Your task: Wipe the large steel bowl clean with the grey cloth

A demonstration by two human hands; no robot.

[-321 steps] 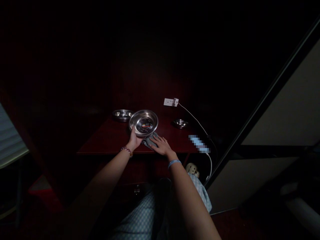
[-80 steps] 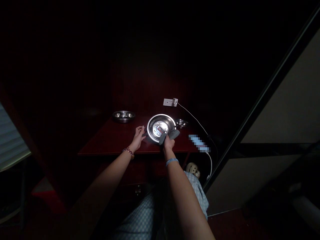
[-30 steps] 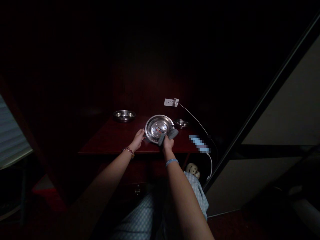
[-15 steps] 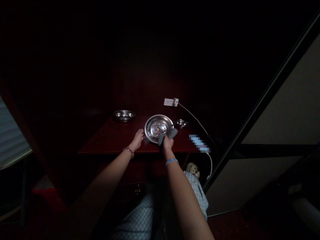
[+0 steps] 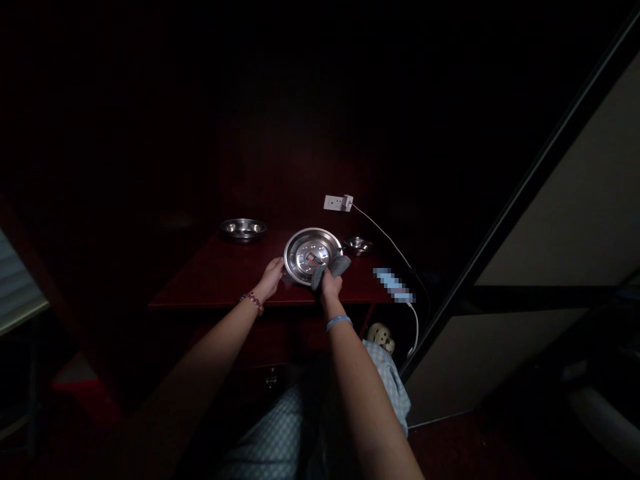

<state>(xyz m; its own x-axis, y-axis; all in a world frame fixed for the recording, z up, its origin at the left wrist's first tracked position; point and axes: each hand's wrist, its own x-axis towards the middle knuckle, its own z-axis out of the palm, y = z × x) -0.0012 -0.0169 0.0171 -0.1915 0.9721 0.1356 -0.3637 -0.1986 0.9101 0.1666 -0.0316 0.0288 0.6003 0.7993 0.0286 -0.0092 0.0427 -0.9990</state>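
Observation:
A shiny steel basin (image 5: 299, 248) with a small label on its bottom is tilted toward me above the dark red tabletop (image 5: 200, 280). At its left rim, my left hand (image 5: 271, 277) is closed on the edge, with the fingertips partly hidden behind it. My right hand (image 5: 331, 285) grips a folded grey cloth (image 5: 341, 267) that bulges out on both sides of the fingers. The cloth lies against the basin's lower right part.
One steel bowl (image 5: 243, 230) stands at the back left, and a smaller steel bowl (image 5: 359, 245) sits right of the basin. A blurred blue phone-like item (image 5: 394, 285) with a white cable lies at the right. A wall socket (image 5: 334, 203) holds a plug.
The whole view has shifted slightly, so everything appears a little further left. Both hands keep their holds on the basin and the cloth.

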